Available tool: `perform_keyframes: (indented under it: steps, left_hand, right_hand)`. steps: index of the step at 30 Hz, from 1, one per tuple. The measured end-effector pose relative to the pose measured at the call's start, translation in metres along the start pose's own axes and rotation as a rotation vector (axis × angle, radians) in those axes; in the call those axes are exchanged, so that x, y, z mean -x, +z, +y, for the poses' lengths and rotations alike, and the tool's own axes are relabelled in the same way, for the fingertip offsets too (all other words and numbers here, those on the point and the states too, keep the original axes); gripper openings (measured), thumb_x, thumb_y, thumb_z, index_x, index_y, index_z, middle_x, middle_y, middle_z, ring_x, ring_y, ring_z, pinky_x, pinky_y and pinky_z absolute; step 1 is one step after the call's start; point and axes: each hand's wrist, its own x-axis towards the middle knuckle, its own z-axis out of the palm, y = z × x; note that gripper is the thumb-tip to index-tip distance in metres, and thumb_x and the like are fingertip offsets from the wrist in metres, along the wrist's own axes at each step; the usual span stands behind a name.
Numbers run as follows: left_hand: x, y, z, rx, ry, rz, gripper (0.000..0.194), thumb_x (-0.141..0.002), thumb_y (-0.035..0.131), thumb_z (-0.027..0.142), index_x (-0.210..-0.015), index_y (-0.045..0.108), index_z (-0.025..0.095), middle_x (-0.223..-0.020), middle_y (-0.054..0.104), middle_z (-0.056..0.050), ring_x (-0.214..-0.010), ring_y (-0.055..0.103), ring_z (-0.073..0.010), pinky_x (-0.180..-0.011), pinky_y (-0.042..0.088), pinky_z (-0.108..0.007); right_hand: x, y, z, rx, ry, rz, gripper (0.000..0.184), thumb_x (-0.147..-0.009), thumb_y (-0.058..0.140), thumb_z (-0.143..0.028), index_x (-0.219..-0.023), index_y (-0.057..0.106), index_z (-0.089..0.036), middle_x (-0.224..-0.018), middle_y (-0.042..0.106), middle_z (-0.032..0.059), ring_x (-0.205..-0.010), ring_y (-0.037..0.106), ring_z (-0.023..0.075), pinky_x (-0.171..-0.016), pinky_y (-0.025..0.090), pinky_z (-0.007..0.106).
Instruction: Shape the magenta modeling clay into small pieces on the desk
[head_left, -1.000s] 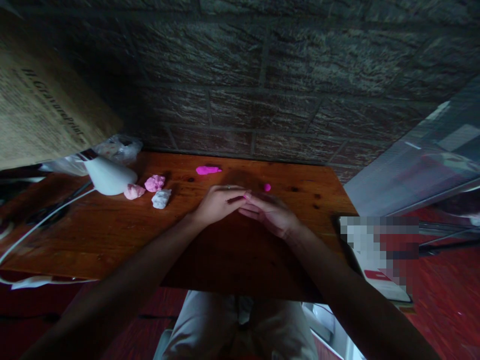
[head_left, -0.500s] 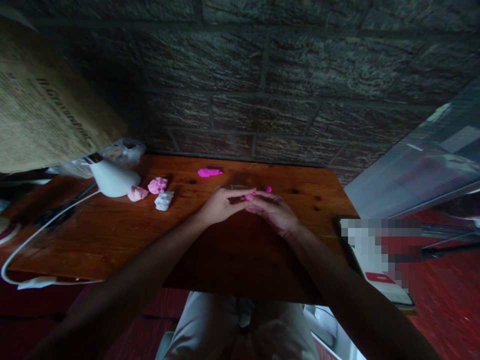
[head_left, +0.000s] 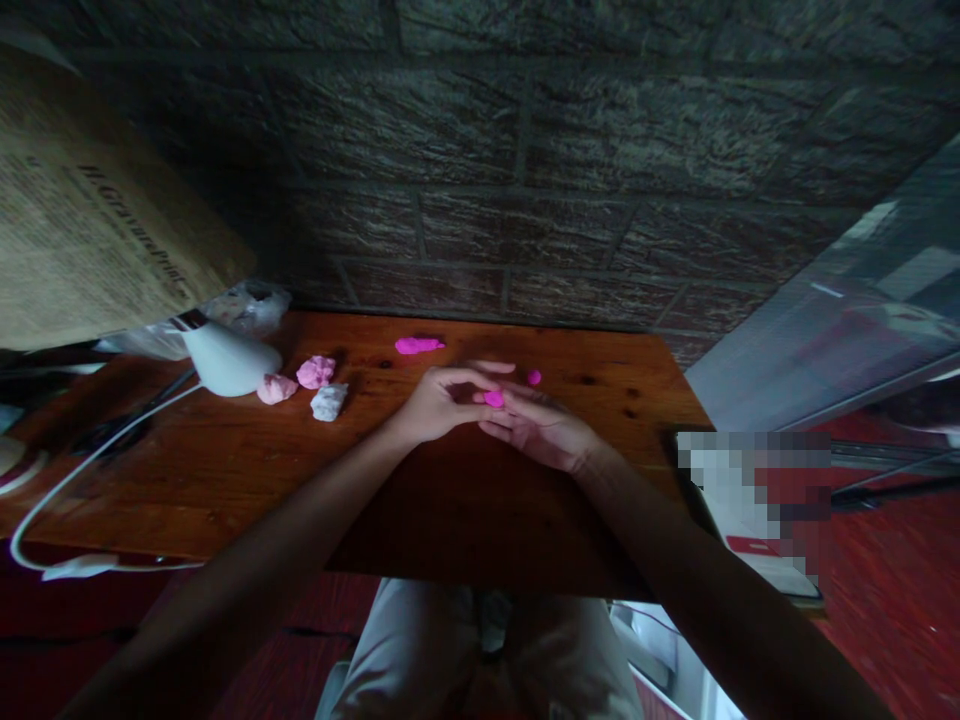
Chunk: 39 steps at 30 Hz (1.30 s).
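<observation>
A small bright pink piece of modelling clay [head_left: 493,398] is pinched between my two hands above the wooden table [head_left: 450,520]. My left hand [head_left: 442,402] grips it from the left with thumb and fingertips. From the right, the thumb and fingers of my right hand [head_left: 546,428] press on the same piece. Just beyond the right hand lies a little pink clay ball [head_left: 534,377]. A longer bright pink clay lump [head_left: 418,345] rests farther back. To the left sit a pink clump [head_left: 316,371], a paler pink clump [head_left: 277,388] and a white clump [head_left: 328,402].
A lamp with a white base [head_left: 229,358] and a printed paper-like shade [head_left: 112,220] stands at the left, its white cable [head_left: 71,470] curving over the table. Behind is a brick wall [head_left: 480,150]. A partly pixelated device [head_left: 757,540] lies at the right edge.
My fingers have shifted around the pink clay, and more of it shows between them. The right hand's lower fingers have spread out. The other clay pieces have stayed put.
</observation>
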Motion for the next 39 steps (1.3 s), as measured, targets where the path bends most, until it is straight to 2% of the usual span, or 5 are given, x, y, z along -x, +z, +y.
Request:
perform_keyframes:
  steps: [8,15,23,34,39]
  left_hand:
    - [0.0018,0.0025,-0.0005,-0.126,0.065,-0.036,0.026,-0.078,0.088,0.03,-0.1,0.081,0.019,-0.122,0.078,-0.014,-0.114,0.075,-0.026,-0.102,0.059,-0.042]
    - [0.0003,0.0029,-0.0013,-0.105,0.075,-0.007,0.022,-0.079,0.087,0.031,-0.096,0.08,0.018,-0.121,0.078,-0.015,-0.112,0.075,-0.0251,-0.098,0.06,-0.039]
    - [0.0012,0.0056,-0.0028,-0.095,0.062,-0.036,0.024,-0.08,0.086,0.032,-0.098,0.08,0.018,-0.121,0.078,-0.015,-0.113,0.075,-0.0256,-0.098,0.06,-0.039]
    - [0.0013,0.0071,-0.002,-0.08,0.067,-0.054,0.026,-0.08,0.086,0.032,-0.102,0.08,0.02,-0.118,0.079,-0.013,-0.11,0.076,-0.0254,-0.099,0.06,-0.04]
    - [-0.0006,0.0064,0.0017,-0.037,0.036,-0.001,0.02,-0.079,0.086,0.031,-0.094,0.08,0.018,-0.118,0.079,-0.013,-0.111,0.075,-0.025,-0.099,0.059,-0.038]
  right_hand:
    - [-0.0036,0.001,0.0022,0.087,-0.075,0.037,0.027,-0.065,0.096,-0.036,-0.084,0.081,-0.025,-0.092,0.082,-0.0006,-0.089,0.072,0.0146,-0.095,0.053,0.031]
    - [-0.0012,0.0042,-0.0015,0.084,0.003,-0.061,0.038,-0.071,0.091,-0.049,-0.099,0.081,-0.026,-0.113,0.08,0.003,-0.107,0.07,0.0169,-0.097,0.052,0.032]
    - [-0.004,0.0024,0.0031,0.094,-0.039,0.0,0.033,-0.068,0.094,-0.047,-0.089,0.082,-0.024,-0.098,0.081,0.0009,-0.09,0.071,0.0129,-0.088,0.053,0.027]
    - [-0.003,0.0,0.0026,0.133,-0.082,-0.069,0.029,-0.073,0.092,-0.043,-0.091,0.083,-0.023,-0.1,0.082,0.0018,-0.093,0.072,0.0126,-0.088,0.055,0.024]
    - [-0.0028,0.0008,0.0,0.106,-0.062,-0.1,0.031,-0.077,0.087,-0.048,-0.098,0.082,-0.026,-0.114,0.08,0.0024,-0.101,0.071,0.0148,-0.09,0.056,0.027]
